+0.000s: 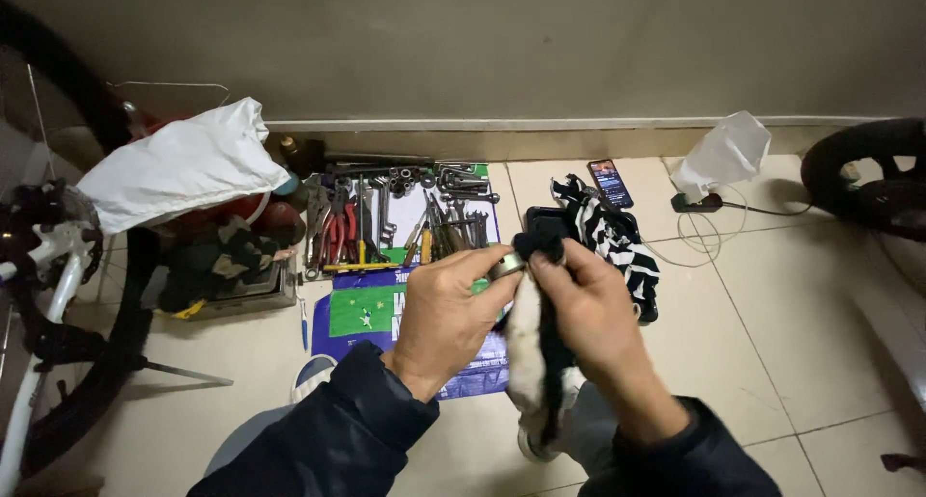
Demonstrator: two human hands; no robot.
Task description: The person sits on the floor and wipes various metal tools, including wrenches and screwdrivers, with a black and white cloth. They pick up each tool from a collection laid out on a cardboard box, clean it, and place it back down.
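Seemingly mid-wipe: two bare hands meet over a small metal ring above a tiled floor.

From the head camera, the left hand pinches a small metal ring between thumb and fingertips, held up near the middle of the scene. Its fingers are pressed together on the ring. The right hand is closed around a black and white rag, whose top end touches the ring while the rest hangs down toward the near edge. Both wrists wear dark jacket sleeves. Farther off, a row of hand tools, pliers and wrenches among them, lies on a printed sack. To the right lie a striped cloth and a phone. On the far left stands a bicycle wheel, beside a white plastic bag.
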